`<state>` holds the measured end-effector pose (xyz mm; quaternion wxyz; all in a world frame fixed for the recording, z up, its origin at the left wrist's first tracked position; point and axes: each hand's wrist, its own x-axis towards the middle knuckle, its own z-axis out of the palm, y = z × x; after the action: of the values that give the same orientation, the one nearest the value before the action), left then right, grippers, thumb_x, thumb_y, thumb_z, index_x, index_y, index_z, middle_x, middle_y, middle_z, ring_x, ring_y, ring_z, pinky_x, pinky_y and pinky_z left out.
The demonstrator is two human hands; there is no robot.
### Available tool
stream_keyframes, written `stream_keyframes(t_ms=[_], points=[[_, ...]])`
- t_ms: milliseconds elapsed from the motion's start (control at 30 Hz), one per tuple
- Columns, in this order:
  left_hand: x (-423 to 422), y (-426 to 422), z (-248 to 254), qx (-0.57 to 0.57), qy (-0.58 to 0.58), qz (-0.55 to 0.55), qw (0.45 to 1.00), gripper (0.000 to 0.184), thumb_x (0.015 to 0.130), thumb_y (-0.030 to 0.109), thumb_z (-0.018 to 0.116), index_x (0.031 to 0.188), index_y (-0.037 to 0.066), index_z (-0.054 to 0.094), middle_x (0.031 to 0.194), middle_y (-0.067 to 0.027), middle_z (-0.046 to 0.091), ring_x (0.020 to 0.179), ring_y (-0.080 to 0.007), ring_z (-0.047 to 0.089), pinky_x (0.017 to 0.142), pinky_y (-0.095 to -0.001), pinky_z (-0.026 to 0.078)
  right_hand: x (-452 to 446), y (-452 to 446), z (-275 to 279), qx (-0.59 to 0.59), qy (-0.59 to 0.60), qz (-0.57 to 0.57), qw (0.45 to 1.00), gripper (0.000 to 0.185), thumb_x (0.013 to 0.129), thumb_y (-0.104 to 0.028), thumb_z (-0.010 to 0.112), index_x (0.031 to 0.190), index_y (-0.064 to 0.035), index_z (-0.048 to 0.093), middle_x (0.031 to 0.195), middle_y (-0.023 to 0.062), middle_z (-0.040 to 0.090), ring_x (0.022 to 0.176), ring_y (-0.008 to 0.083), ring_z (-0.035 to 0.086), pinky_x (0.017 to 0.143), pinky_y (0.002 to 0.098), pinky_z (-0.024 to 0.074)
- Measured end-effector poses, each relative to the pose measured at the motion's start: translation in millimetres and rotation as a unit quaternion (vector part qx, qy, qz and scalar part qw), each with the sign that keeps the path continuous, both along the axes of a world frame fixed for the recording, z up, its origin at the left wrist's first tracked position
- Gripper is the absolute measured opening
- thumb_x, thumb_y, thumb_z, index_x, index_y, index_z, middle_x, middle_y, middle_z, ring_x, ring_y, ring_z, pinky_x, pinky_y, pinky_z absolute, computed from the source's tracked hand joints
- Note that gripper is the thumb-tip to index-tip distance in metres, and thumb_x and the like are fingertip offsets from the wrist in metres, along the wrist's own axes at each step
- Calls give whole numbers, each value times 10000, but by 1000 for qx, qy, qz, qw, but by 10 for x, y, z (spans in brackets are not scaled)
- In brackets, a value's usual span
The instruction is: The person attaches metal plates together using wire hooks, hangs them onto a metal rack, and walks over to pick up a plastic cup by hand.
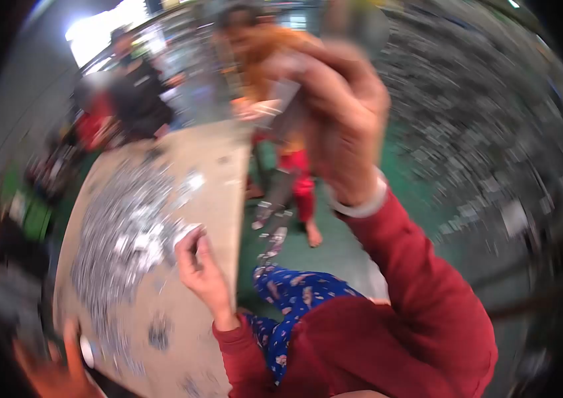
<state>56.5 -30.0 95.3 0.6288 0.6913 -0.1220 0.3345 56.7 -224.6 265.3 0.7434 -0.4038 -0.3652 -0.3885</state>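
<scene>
My right hand (341,113) is raised high and close to the camera, its fingers pinching a thin, flat, greyish piece (285,106). Below and to the left, my left hand (203,272) is over the table's right part, with thumb and fingertips closed on a small whitish piece (187,232). Many small shiny metallic pieces (122,232) lie spread in a heap on the tan table (218,172), left of my left hand. Motion blur hides their shapes.
Co-workers in dark (141,99), red (96,119) and orange (258,66) clothing are around the table's far side. Another person's hand (62,365) is at the lower left, near a round white object (87,351). A large pile of metallic pieces (467,113) covers the green floor at right.
</scene>
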Motion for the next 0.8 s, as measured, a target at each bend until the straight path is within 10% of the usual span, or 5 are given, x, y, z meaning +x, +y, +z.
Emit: stream_keyframes(t_ms=[200, 300, 800], points=[[585, 19, -1643, 239, 293, -384, 842, 246, 861, 128, 568, 1064, -8, 596, 937, -78, 626, 858, -146, 566, 739, -248, 449, -544, -502, 547, -9, -60, -51, 997, 95, 809, -40, 584, 892, 5, 589, 766, 92, 629, 700, 151, 615, 618, 262, 495], [486, -38, -1661, 278, 398, -474, 735, 245, 861, 142, 566, 1068, 16, 605, 932, -36, 628, 837, -114, 563, 663, -254, 447, -821, -846, 665, -62, -68, -66, 994, 121, 869, -81, 576, 972, -17, 570, 809, 72, 631, 682, 105, 592, 620, 217, 478], [737, 318, -2164, 172, 430, -401, 791, 304, 859, 56, 537, 1151, -28, 532, 1045, -113, 582, 950, -182, 530, 881, -300, 406, -2459, -2680, 816, -7, -2, -567, 823, 114, 809, -40, 621, 918, -9, 606, 798, 94, 652, 649, 111, 602, 552, 214, 467]])
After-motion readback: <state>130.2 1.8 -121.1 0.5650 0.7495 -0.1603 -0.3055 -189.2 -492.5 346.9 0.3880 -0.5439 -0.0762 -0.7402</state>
